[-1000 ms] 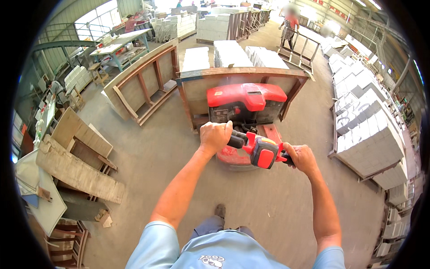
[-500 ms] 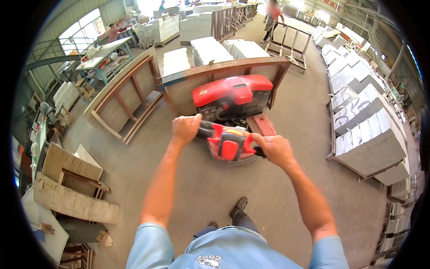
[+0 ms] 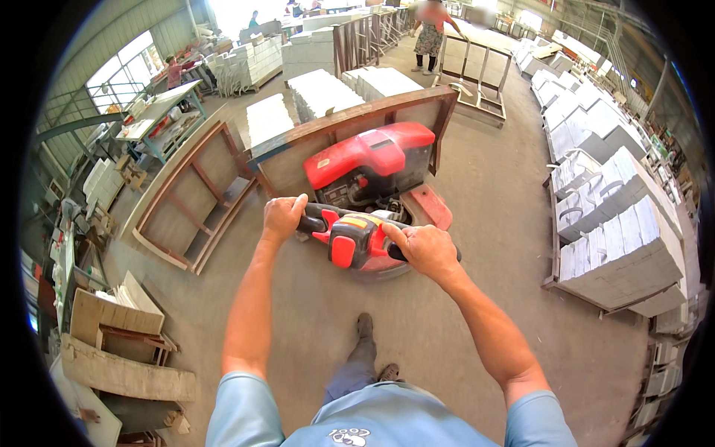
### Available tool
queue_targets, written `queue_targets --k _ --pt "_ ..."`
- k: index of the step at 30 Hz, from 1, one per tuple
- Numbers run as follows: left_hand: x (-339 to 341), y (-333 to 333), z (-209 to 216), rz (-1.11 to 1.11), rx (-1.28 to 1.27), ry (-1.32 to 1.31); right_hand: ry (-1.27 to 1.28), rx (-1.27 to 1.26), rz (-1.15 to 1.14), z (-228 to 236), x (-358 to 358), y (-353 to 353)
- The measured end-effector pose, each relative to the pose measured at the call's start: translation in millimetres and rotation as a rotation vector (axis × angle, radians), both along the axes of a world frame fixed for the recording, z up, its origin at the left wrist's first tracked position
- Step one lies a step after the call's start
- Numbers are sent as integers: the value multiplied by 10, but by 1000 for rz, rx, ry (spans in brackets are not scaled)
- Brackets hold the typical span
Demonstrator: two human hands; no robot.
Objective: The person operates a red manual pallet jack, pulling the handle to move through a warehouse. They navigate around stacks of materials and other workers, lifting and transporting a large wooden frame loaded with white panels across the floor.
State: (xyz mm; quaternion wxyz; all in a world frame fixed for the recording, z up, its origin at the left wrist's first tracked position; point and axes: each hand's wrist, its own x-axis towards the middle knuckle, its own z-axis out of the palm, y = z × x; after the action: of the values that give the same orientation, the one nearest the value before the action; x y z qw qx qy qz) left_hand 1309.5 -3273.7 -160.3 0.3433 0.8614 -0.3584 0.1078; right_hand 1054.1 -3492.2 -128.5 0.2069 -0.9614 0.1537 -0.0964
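We note white stacks (image 3: 622,249) along the right. Upper left, we see a worktable (image 3: 154,114); lower left, a plank (image 3: 126,370).

Daylight glares white through the left window (image 3: 119,73), and fisheye distortion bends straight lines near the rim.

white lettering (image 3: 350,433), light blue shirt (image 3: 402,423)

Dusty brown floor (image 3: 503,201) leaves passage between the red-and-black pallet truck (image 3: 372,155) and white stacked slabs (image 3: 620,249) rightward; a brown-framed panel (image 3: 286,170) blocks ahead.
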Motion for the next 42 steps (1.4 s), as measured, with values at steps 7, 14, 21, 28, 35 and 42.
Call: queue_targets --k 7,14,21,28,35,42 --pt "125 -795 -29 6 16 -95 -48 -22 20 -116 178 -797" --pt "319 -1416 -57 16 29 -121 103 180 -130 16 466 -1390" --pt "700 -1757 -172 30 -28 -107 134 140 -103 56 845 -1727" --pt "1188 -1915 -333 56 -2 -13 -61 -109 99 -337 1301 -2032" --pt "1478 -2367 -298 125 10 -33 -198 -241 225 -333 1644 -2564" --pt "1692 -2699 -226 170 -5 0 -150 -135 179 -247 1985 -2955"
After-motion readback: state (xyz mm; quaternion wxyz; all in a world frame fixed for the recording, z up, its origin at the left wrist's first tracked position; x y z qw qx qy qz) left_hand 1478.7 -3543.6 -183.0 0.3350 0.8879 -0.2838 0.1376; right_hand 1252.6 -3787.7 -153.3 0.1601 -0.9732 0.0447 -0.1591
